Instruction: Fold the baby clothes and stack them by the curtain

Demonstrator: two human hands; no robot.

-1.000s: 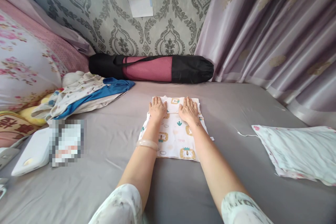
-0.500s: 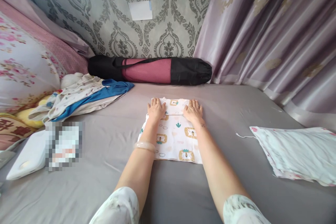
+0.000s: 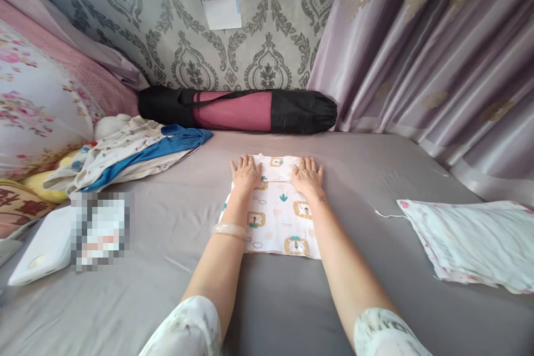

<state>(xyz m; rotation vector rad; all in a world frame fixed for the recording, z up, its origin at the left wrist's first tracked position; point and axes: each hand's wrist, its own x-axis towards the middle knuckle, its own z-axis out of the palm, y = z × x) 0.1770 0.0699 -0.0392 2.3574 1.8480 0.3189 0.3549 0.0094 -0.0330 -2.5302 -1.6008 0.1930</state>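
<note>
A white cloth [image 3: 277, 222] printed with lion faces, clouds and small green plants lies on the bed in front of me. Its far edge is folded over toward me as a band. My left hand [image 3: 247, 171] rests flat on the left end of that band, fingers spread. On the right end, my right hand [image 3: 307, 174] presses down flat, its fingers also apart. Both palms touch the cloth, and neither hand grips it. My forearms cover parts of the cloth's left and right sides. A pale bangle [image 3: 228, 230] circles my left wrist.
The bed's grey sheet [image 3: 367, 178] lies under everything. A black and pink rolled mat bag [image 3: 233, 111] runs along the wall. At left are crumpled clothes [image 3: 142, 158], a floral pillow [image 3: 37, 100] and a white device [image 3: 45, 245]. Stacked folded cloths [image 3: 471, 239] lie at right.
The fingers of my left hand have spread wider and shifted slightly left. My right hand's fingers have spread slightly too. The cloth keeps its place and fold.
</note>
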